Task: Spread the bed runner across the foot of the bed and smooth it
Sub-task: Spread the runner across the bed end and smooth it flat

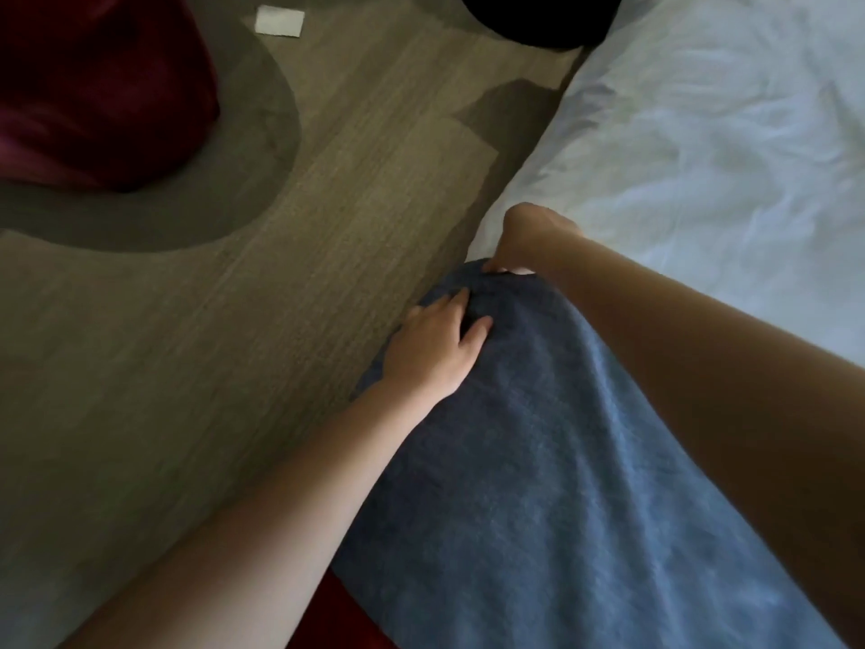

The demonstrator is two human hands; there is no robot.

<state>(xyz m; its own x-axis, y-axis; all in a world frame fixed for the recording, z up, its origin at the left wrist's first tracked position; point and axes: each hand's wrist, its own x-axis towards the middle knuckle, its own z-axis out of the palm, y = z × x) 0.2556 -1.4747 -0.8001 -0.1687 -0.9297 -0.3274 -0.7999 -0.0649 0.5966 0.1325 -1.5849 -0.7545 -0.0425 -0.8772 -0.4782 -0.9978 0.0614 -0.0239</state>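
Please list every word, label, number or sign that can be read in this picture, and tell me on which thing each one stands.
There is no readable text in this view.
The white paper on the carpet: no print can be made out on it.
The blue bed runner, the white sheet, the left hand and the right hand: no label, tag or writing shows.

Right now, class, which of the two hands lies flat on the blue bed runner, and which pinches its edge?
The left hand lies flat, fingers spread on the bed runner. The right hand pinches its far edge beside the white sheet.
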